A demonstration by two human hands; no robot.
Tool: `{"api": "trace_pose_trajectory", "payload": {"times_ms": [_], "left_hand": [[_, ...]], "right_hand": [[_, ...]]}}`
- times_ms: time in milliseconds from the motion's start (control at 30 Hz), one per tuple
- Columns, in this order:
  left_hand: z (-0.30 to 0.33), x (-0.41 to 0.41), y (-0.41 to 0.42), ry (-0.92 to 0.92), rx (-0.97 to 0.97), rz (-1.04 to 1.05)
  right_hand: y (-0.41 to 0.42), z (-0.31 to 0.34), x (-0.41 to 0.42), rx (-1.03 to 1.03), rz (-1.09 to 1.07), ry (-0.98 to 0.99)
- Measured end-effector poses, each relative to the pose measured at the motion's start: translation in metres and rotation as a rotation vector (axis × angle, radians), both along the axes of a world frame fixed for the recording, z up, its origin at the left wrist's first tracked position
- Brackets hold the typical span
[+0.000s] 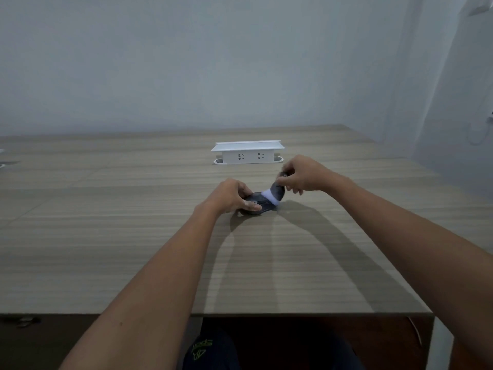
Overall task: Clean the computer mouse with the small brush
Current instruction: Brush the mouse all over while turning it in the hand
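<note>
Head view: dark computer mouse [257, 204] on wooden worktop [133, 236], about mid-width, nearer far edge. Left hand [230, 196] grip clamps mouse, thumb on near side, fingers over far side. Right hand [302, 173] grip pinches small brush [276, 192]; white bristles touch mouse's right end. White socket box [248, 152] just behind, near far edge.

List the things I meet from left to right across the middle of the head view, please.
left hand → mouse → brush → right hand
</note>
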State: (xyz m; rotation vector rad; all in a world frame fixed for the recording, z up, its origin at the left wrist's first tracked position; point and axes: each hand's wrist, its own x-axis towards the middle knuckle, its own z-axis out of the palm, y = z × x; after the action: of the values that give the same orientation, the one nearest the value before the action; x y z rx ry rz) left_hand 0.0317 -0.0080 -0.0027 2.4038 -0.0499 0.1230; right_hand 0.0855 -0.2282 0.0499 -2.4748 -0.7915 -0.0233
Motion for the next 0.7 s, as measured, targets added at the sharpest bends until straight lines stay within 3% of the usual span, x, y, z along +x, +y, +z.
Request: {"api": "trace_pose_trajectory", "payload": {"times_ms": [67,233,367,500,633,700], "left_hand": [[-0.0005,0.0001,-0.0002,-0.003,-0.001,0.002],[-0.0005,0.0006,0.0004,-0.003,0.005,0.000],[-0.0010,0.0006,0.0000,-0.013,0.003,-0.002],[-0.0012,0.0010,0.0009,-0.003,-0.015,0.002],[-0.0003,-0.0014,-0.0006,-0.003,-0.031,-0.015],[-0.0002,-0.0017,-0.0006,0.003,-0.043,-0.018]], "right_hand": [[-0.0041,-0.0034,0.0007,-0.096,-0.046,-0.023],[-0.0010,-0.0022,-0.0001,0.067,-0.024,-0.014],[-0.0036,-0.0022,-0.0009,-0.073,-0.046,-0.029],[-0.0001,-0.0002,-0.0002,0.062,-0.015,-0.009],[-0.0015,0.0047,-0.0018,-0.084,-0.030,-0.005],[-0.0006,0.0056,0.0009,-0.018,-0.023,-0.008]]}}
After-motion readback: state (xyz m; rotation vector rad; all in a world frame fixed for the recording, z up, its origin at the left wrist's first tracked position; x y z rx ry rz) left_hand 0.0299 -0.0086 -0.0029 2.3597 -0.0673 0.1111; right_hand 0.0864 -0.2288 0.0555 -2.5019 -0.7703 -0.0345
